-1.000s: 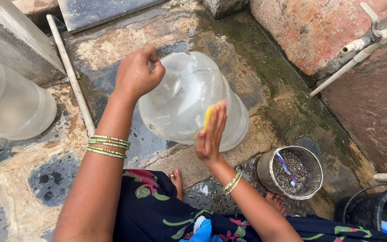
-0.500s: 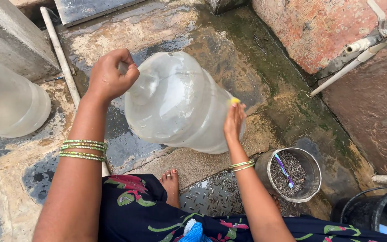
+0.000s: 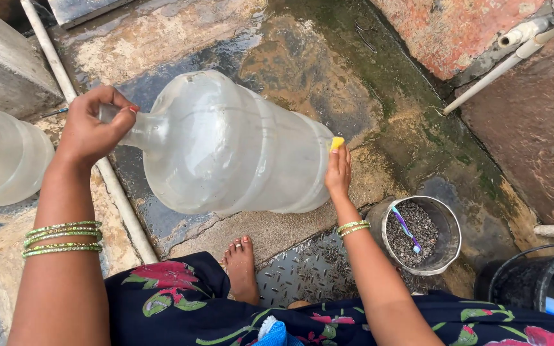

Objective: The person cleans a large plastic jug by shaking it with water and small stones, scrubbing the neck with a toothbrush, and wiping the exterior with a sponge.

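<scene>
The big clear water jug [image 3: 232,147] lies tilted on its side above the wet stone floor [image 3: 302,70], near the middle of it, with the neck pointing to the left. The left hand [image 3: 91,128] is closed around the neck. The right hand [image 3: 338,173] presses a small yellow sponge [image 3: 336,142] flat against the bottom end of the jug; its fingers are together and bent over the sponge. I cannot tell if there is water inside the jug.

A second clear jug [image 3: 1,160] lies at the left edge of the floor. At the lower right stands a small metal bucket [image 3: 447,243] with dark grit in it and a purple and blue brush [image 3: 406,229]. A black bucket [image 3: 533,282] is in the lower right corner.

Compared with half a second ago, the jug is turned more flat and the right hand with the sponge has moved along its base.
</scene>
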